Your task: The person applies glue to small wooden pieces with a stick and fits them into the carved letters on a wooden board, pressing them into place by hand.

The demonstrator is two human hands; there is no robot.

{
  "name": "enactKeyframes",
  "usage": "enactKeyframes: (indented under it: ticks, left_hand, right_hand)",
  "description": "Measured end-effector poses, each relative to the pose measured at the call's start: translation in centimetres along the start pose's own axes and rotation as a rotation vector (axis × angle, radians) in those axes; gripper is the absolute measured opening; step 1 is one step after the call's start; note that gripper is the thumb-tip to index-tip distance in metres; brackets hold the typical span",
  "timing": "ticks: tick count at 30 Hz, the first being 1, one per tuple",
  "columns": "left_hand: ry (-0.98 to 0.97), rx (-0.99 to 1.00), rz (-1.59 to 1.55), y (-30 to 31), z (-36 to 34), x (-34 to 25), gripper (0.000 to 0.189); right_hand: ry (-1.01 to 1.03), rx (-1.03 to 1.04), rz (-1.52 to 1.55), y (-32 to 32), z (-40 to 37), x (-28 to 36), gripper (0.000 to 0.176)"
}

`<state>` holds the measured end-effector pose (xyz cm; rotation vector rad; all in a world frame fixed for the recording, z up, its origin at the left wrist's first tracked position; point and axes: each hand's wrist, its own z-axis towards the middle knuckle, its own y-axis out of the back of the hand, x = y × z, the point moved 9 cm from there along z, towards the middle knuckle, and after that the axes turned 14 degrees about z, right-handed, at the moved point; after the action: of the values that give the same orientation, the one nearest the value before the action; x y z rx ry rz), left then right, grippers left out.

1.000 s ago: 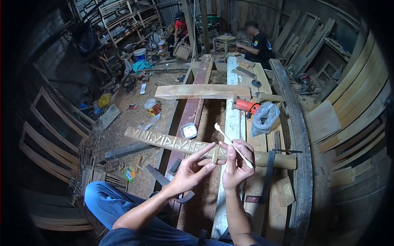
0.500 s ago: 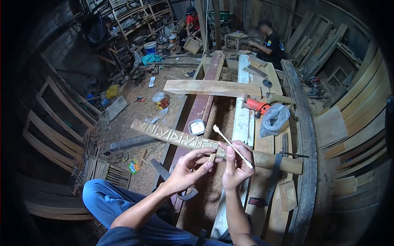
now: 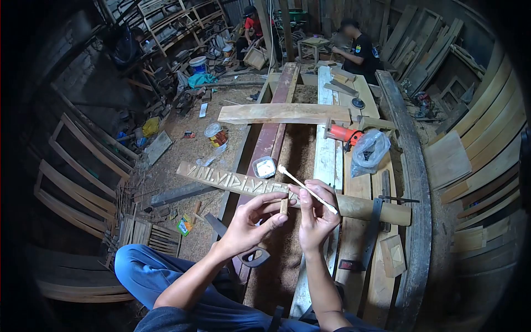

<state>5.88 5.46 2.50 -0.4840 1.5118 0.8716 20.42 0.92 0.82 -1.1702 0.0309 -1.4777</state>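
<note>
Two pinch grips: left hand (image 3: 249, 228), half-curled, has a small pale wooden block (image 3: 284, 206); right hand (image 3: 317, 226), curled tighter, a thin pale white-tipped stick (image 3: 293, 177). I'd keep block steady, tip clear of the long lettered wooden board (image 3: 221, 181) beyond both hands.

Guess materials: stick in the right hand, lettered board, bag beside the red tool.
Stick: probably bare wood, pale and matte; its whitish tip is unclear.
Lettered board: wood, likely unvarnished, going by the dull tan surface.
Bag: thin clear plastic, see-through with shiny creases.
</note>
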Motion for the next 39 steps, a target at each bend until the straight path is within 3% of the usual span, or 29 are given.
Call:
enactKeyframes:
  ticks: [4,7,19,28,39]
  left_hand:
    - [-0.016,-0.013,0.119,0.5,0.0,0.2,0.050]
    - [-0.013,-0.007,0.138,0.5,-0.1,0.5,0.051]
    - [0.013,-0.044,0.124,0.5,-0.2,0.4,0.053]
    - [0.019,-0.045,0.089,0.2,-0.1,0.9,0.066]
    - [0.019,-0.077,0.131,0.6,-0.1,1.3,0.070]
  right_hand:
    - [0.092,0.071,-0.052,-0.1,0.1,-0.2,0.019]
    - [0.012,0.050,-0.042,-0.2,0.0,-0.3,0.019]
    - [0.022,0.035,0.019,-0.5,0.0,-0.2,0.019]
    - [-0.042,0.011,0.034,-0.8,-0.3,-0.3,0.019]
    - [0.044,0.043,-0.130,-1.0,-0.8,0.0,0.020]
